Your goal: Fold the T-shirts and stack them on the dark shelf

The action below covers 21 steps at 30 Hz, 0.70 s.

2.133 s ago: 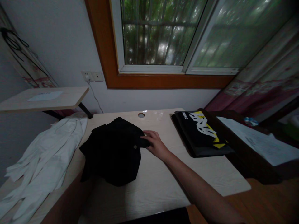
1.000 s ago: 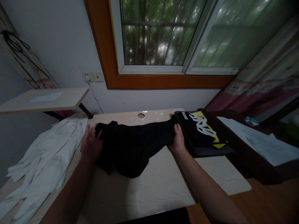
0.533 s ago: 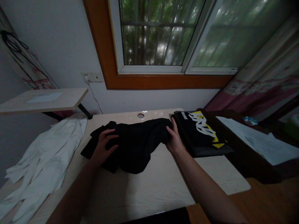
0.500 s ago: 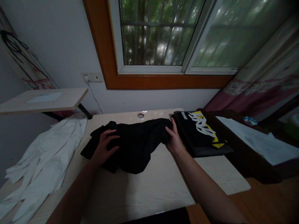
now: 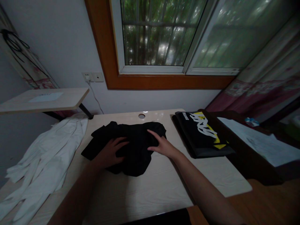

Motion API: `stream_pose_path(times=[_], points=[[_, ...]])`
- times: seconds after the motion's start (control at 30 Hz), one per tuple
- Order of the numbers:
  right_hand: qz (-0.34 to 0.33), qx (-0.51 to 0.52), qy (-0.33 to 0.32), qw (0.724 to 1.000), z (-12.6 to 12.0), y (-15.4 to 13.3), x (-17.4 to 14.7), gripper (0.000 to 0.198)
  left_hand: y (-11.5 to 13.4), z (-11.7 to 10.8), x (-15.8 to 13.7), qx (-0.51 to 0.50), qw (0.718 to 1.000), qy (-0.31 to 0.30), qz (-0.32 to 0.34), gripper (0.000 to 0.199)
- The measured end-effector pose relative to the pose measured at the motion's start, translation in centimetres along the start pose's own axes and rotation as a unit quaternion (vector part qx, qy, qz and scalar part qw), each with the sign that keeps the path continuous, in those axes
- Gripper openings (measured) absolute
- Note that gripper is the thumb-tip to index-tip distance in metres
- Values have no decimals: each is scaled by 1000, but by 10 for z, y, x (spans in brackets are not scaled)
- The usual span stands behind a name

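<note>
A black garment (image 5: 136, 150) lies bunched on the light wood table, its exact kind hard to make out in the dim light. My left hand (image 5: 111, 153) rests on its left part, fingers spread over the cloth. At the garment's right part, my right hand (image 5: 161, 145) touches the fabric with thumb and fingers apart. Some of the right hand's fingers are hidden. To the right sits a stack of folded dark clothes (image 5: 194, 134), the top one with a white and yellow print.
White clothing (image 5: 47, 150) is spread along the table's left side, under a raised wooden shelf (image 5: 70, 95). A round cable hole (image 5: 141, 116) is near the table's back edge. A white sheet (image 5: 257, 139) lies on a dark surface at right.
My right hand has moved left, and the garment's right end has folded inward with it. My left hand has shifted slightly right over the cloth.
</note>
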State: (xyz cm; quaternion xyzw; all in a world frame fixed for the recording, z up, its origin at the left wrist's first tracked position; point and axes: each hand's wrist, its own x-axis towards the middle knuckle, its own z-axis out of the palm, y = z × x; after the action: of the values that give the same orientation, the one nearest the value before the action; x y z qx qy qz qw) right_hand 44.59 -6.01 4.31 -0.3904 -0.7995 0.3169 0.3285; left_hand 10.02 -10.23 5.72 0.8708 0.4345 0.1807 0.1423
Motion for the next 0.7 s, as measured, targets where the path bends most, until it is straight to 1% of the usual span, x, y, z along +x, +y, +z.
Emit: stream_pose_path(times=[0.07, 0.13, 0.23, 0.33, 0.43, 0.5, 0.57, 0.7], points=[[-21, -33, -25, 999, 2, -3, -1, 98, 2, 1, 2, 2, 1000, 1, 5, 64], [-33, -50, -25, 998, 4, -5, -1, 97, 3, 3, 3, 0, 1000, 2, 10, 60], [-27, -47, -22, 998, 9, -7, -1, 85, 4, 4, 6, -7, 1000, 0, 14, 55], [-13, -38, -30, 999, 14, -9, -1, 71, 4, 6, 7, -13, 1000, -7, 5, 47], [-14, -30, -40, 999, 17, -12, -1, 65, 3, 7, 6, -23, 1000, -9, -11, 39], [-3, -6, -47, 999, 17, -13, -1, 62, 1, 8, 5, -44, 999, -6, -27, 35], [18, 41, -46, 998, 15, -14, -1, 57, -1, 9, 5, -74, 996, 13, -50, 31], [61, 146, -10, 987, 8, -14, 0, 41, -2, 8, 6, -143, 984, 55, -87, 20]])
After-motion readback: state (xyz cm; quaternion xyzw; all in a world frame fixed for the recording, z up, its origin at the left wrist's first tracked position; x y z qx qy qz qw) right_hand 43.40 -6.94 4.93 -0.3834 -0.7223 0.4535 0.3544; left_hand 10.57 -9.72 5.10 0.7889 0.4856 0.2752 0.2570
